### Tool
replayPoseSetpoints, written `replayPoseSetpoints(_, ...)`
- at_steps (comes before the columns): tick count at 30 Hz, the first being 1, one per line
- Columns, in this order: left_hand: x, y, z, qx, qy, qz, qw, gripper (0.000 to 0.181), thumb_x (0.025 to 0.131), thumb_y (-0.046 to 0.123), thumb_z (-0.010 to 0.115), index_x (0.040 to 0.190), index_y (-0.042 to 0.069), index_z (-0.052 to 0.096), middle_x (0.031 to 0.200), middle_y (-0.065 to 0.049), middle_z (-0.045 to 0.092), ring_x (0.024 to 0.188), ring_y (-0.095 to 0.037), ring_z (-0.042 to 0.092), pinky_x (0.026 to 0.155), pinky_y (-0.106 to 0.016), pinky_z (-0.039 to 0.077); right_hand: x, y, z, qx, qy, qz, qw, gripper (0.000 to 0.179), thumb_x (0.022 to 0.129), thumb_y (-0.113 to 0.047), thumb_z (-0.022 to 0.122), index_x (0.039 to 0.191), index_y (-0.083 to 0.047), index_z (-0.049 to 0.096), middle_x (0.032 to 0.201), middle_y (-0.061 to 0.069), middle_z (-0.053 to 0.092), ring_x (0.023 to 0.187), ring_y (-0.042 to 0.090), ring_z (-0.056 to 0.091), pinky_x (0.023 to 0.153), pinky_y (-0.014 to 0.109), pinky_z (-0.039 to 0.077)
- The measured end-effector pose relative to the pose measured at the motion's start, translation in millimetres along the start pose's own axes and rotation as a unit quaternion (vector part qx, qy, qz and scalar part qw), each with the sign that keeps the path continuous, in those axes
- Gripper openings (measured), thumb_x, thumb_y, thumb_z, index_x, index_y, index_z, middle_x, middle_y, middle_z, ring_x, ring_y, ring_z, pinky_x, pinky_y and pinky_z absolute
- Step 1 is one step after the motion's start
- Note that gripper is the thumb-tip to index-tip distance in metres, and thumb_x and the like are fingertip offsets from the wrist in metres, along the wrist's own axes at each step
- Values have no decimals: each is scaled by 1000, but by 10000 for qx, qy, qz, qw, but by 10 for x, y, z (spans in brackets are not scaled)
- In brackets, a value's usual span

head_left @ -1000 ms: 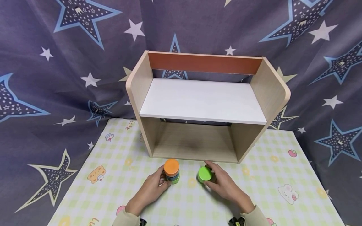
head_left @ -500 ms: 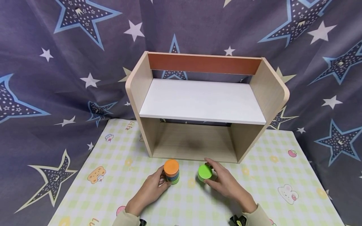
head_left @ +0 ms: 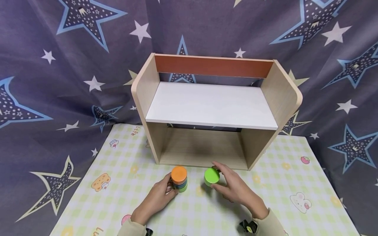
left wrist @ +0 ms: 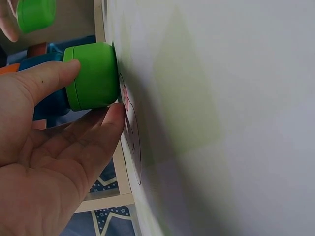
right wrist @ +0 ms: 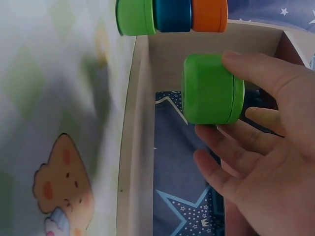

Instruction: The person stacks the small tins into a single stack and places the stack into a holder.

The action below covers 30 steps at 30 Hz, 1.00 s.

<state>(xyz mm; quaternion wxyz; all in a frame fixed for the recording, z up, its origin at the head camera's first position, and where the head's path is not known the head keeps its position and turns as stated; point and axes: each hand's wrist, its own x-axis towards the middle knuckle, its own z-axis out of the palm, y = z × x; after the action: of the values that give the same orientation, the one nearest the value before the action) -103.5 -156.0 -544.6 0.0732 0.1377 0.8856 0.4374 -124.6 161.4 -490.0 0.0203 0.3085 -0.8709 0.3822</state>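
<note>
- I have the green cylinder (right wrist: 209, 89) at the right hand (head_left: 234, 188), pinched between thumb and fingers, just above the tabletop (head_left: 192, 216).
- I judge it light, stiff, smooth enough to slip, and hard to break; I'd take it round its sides, by the seam.
- Inward from there, the left hand (head_left: 156, 196) holds the upright stack (head_left: 179, 179) low, thumb against the bottom green piece (left wrist: 93, 76); the blue piece (right wrist: 172, 14) and orange piece (head_left: 178, 174) sit above. Whether they lock together, I can't tell.
- Ahead of both hands stands the shelf unit (head_left: 206, 105).
- I see no brand on cylinder or stack; the printed lettering (head_left: 135, 130) beyond the left hand I can't read reliably.
</note>
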Motion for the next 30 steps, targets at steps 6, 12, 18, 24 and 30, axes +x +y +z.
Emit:
replayPoseSetpoints(6,-3,3,-6,92,15,47,9999,71,94,17,72,154,7,35,132,-9,62,119,-20,60,99,-39,51,33,-39,-18,-2,13,-42,10000,80,86,-18,82,152,-9,38,132,3,59,121,22,58,98,43,52)
replayPoseSetpoints(12,-9,4,-10,113,-12,46,9999,70,95,19,71,154,7,35,132,-8,61,119,-19,60,100,-40,50,73,-79,-41,-48,1,-181,9998,81,87,-19,82,152,-8,37,132,4,59,120,22,58,98,43,52)
replayPoseSetpoints(18,-8,1,-6,143,22,49,9999,71,95,19,72,154,7,35,132,-8,62,119,-19,60,100,-41,50,132,-120,-76,-69,-91,-167,9998,81,88,-20,81,154,-11,35,134,2,58,121,18,57,99,42,51)
replayPoseSetpoints(24,-14,-11,-3,123,21,104,9999,71,95,19,72,154,7,35,132,-9,62,119,-20,60,100,-41,50,184,-187,-94,-58,-114,-160,9998,81,88,-22,80,155,-15,34,134,0,57,122,17,56,100,40,50)
replayPoseSetpoints(30,-9,-11,-12,97,10,109,9999,71,95,17,72,154,7,35,132,-9,61,119,-20,60,99,-39,51,244,-255,-112,24,-120,-221,9997,84,88,-22,80,156,-20,31,135,-1,57,120,16,57,99,40,51)
